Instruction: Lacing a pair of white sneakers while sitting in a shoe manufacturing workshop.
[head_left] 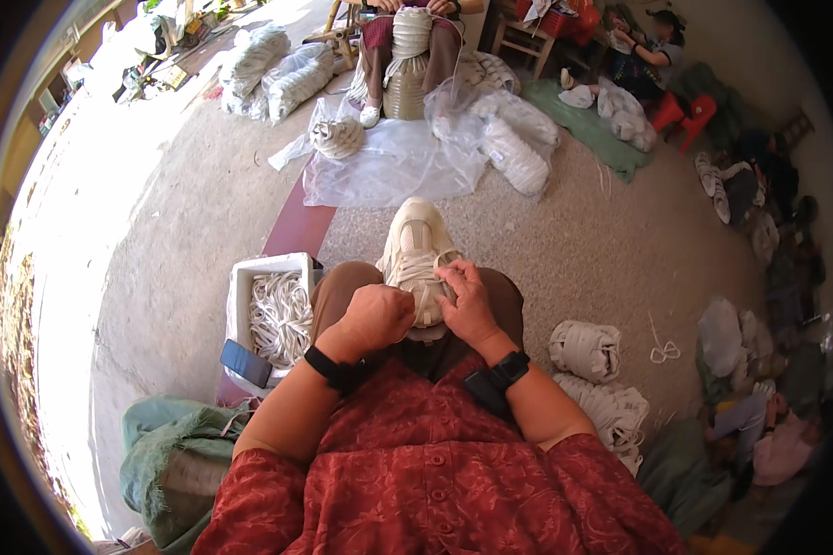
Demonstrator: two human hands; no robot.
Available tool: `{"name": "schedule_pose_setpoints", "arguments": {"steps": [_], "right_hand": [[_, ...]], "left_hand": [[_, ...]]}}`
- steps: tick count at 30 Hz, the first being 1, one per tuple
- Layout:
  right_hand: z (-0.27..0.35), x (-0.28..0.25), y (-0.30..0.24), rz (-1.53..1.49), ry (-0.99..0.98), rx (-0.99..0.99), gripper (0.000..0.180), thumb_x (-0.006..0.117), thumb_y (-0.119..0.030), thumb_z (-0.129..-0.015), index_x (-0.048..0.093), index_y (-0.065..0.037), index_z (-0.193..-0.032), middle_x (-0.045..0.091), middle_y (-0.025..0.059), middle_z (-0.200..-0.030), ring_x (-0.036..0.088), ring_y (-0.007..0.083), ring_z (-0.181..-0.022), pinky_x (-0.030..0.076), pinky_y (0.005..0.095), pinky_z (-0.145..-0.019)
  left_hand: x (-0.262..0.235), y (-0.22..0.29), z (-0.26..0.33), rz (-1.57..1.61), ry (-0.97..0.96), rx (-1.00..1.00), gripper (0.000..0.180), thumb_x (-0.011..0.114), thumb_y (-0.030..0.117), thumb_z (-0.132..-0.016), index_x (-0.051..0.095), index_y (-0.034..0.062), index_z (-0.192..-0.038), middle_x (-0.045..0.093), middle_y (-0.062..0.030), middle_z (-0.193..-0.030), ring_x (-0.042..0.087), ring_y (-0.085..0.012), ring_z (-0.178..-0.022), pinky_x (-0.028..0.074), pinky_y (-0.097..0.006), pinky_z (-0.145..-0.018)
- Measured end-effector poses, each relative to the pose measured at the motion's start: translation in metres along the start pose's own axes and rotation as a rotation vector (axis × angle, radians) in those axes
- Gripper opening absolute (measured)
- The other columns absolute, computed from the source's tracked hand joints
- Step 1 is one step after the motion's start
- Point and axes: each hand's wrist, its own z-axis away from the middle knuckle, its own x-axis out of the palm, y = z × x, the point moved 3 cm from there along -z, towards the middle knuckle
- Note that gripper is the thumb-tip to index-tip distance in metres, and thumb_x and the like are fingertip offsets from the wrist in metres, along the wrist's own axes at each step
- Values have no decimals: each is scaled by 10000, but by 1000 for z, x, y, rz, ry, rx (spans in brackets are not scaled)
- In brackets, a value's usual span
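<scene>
A cream sneaker (412, 227) stands between my knees with its toe pointing away from me. White shoelace (415, 268) crosses its front, and a loop of it rises at the right side. My left hand (377, 316) is closed in a fist against the shoe's left side; what its fingers hold is hidden. On the right side, my right hand (467, 301) pinches the lace between thumb and forefinger, close to the loop.
A white foam box (241, 301) of loose laces stands at my left, a phone (245, 363) on its near edge. Bundled shoe parts (585, 350) lie at my right. Ahead, a seated person handles a bundle (412, 32) above plastic sheeting (389, 176). A green sack (167, 435) sits lower left.
</scene>
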Motion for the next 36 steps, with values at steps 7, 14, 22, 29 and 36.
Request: {"name": "schedule_pose_setpoints", "arguments": {"steps": [7, 14, 22, 29, 36], "right_hand": [[-2, -13, -4, -50, 53, -78, 343, 618, 54, -637, 604, -43, -966, 525, 159, -968, 547, 332, -868, 470, 381, -764], [-3, -14, -20, -50, 19, -97, 259, 597, 62, -648, 612, -17, -895, 539, 153, -845, 562, 321, -783, 472, 372, -692], [-14, -3, -17, -8, 50, -102, 207, 562, 60, -655, 602, -2, -848, 536, 160, -825, 560, 327, -760, 472, 385, -667], [-2, -4, -7, 5, 9, -62, 199, 558, 69, -648, 606, -5, -827, 538, 159, -827, 563, 332, -755, 475, 381, -661], [3, -17, 0, -19, 18, -36, 248, 598, 57, -642, 621, -25, -875, 542, 153, -848, 569, 323, -754, 483, 371, -667]], "left_hand": [[-18, -19, 27, 211, -24, -146, 172, 625, 189, -752, 631, 40, -666, 605, -155, -636, 600, -338, -633, 474, -423, -589], [-21, -26, 20, -186, 396, -207, 95, 605, 147, -755, 630, 70, -708, 607, -106, -757, 596, -294, -750, 479, -391, -670], [23, -21, -25, -128, 170, -78, 88, 598, 132, -738, 615, 69, -679, 584, -92, -741, 598, -286, -759, 482, -392, -674], [22, -8, -35, -327, 78, 21, 84, 532, 86, -739, 597, 34, -733, 601, -136, -768, 616, -290, -768, 497, -394, -680], [-31, -32, -11, -411, -93, -178, 137, 554, 82, -702, 667, 47, -772, 612, -133, -797, 613, -305, -784, 498, -405, -702]]}}
